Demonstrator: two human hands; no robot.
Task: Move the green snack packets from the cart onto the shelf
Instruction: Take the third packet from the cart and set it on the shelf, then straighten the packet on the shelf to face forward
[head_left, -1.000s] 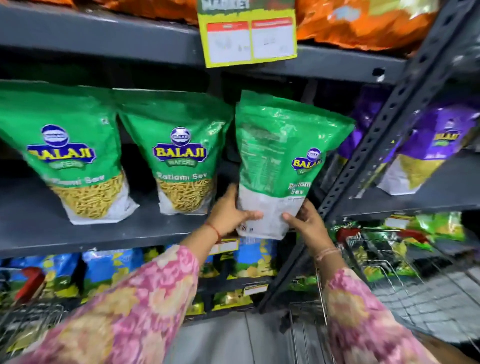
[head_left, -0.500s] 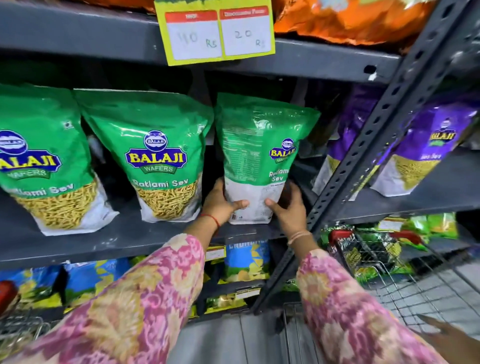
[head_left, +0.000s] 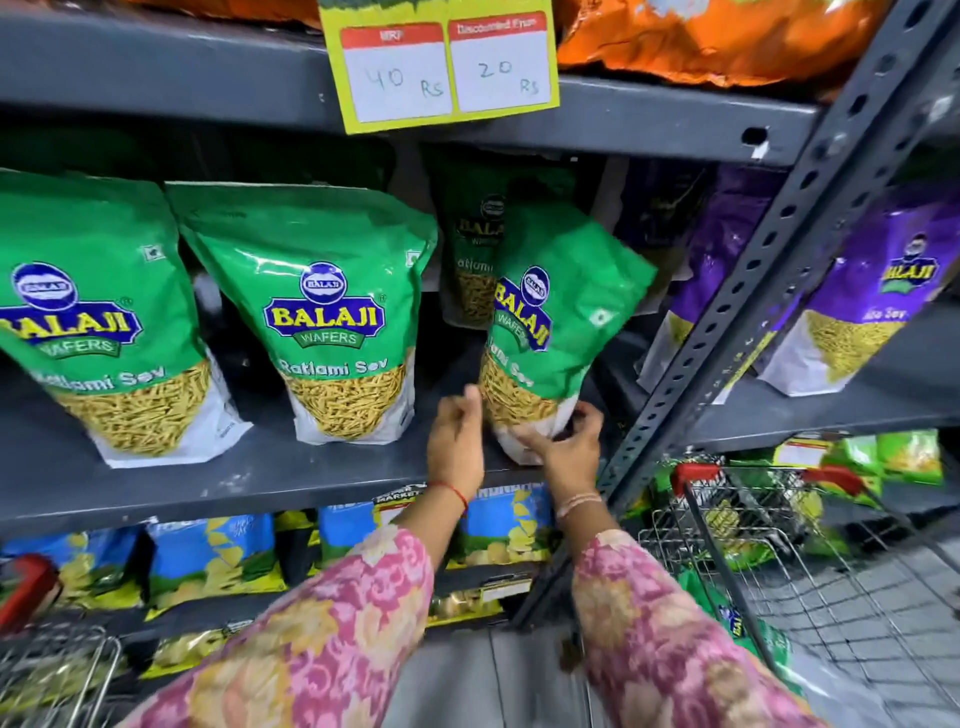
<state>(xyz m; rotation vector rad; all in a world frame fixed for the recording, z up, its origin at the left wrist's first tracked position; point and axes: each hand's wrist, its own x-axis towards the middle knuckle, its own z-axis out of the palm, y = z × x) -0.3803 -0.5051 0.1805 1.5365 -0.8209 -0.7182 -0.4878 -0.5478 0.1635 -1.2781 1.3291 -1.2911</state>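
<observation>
A green snack packet (head_left: 563, 306) stands tilted on the grey shelf (head_left: 249, 480), its front turned toward the left. My right hand (head_left: 569, 449) grips its white bottom edge. My left hand (head_left: 457, 436) presses against its lower left side. Another green packet (head_left: 470, 249) stands behind it in shadow. Two more green packets (head_left: 324, 317) (head_left: 88, 317) stand upright further left on the same shelf. The wire cart (head_left: 727, 525) with red handles is at lower right, with green packets (head_left: 735, 626) inside.
A slanted perforated shelf post (head_left: 753, 296) rises just right of my hands. Purple packets (head_left: 883, 296) fill the neighbouring shelf. Orange packets (head_left: 701, 36) and a yellow price tag (head_left: 441, 65) are above, blue packets (head_left: 208, 553) below. A second cart (head_left: 52, 670) shows at lower left.
The packet has been lowered onto the shelf and turned, so its front shows instead of its back. Both hands dropped to its bottom corners.
</observation>
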